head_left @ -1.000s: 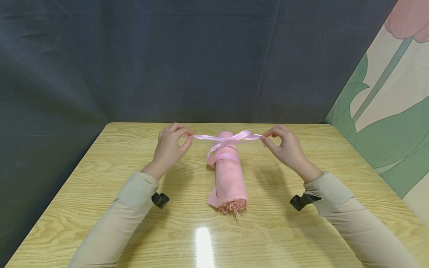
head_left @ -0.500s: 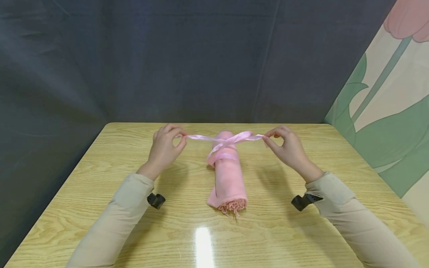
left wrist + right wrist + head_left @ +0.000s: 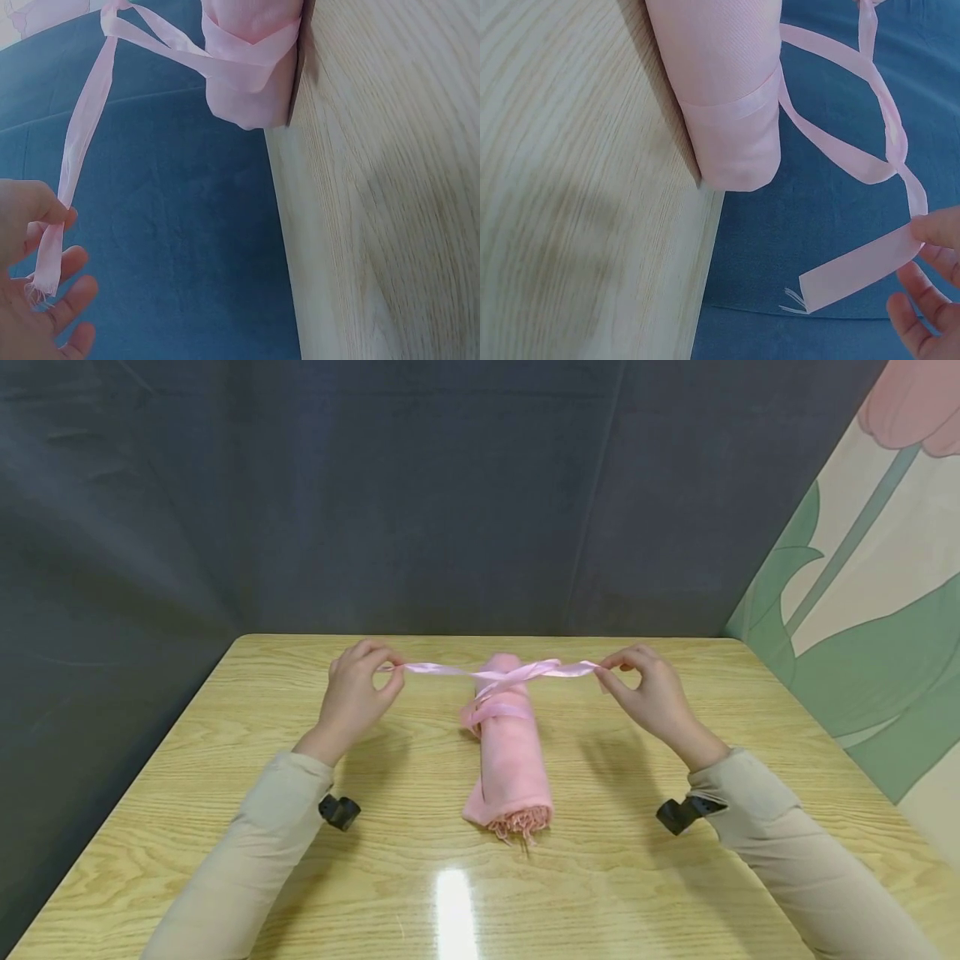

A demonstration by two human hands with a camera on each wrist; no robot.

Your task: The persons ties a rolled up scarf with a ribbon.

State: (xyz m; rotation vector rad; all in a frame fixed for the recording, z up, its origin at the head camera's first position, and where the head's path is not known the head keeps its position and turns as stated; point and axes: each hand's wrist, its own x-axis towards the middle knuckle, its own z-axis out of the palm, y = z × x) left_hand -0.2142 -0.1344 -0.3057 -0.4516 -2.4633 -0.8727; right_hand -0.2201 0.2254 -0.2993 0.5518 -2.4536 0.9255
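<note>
A rolled pink scarf with a fringed near end lies lengthwise on the table. A pink satin ribbon goes around its far part and crosses over itself above the roll. My left hand pinches one end of the ribbon between thumb and index finger, left of the scarf. On the other side, my right hand pinches the other end the same way. Frayed tips stick out past both pinches in the wrist views. In the right wrist view the ribbon twists around itself in loose loops, raised off the scarf.
The wood-grain table extends around the scarf on all sides. Behind its far edge hangs a dark curtain. A wall with painted tulips stands along the right. Each cuff carries a small black camera.
My left hand has moved left and my right hand slightly right, each still pinching its ribbon end. The crossing over the scarf has drawn smaller and the ribbon spans wider.
</note>
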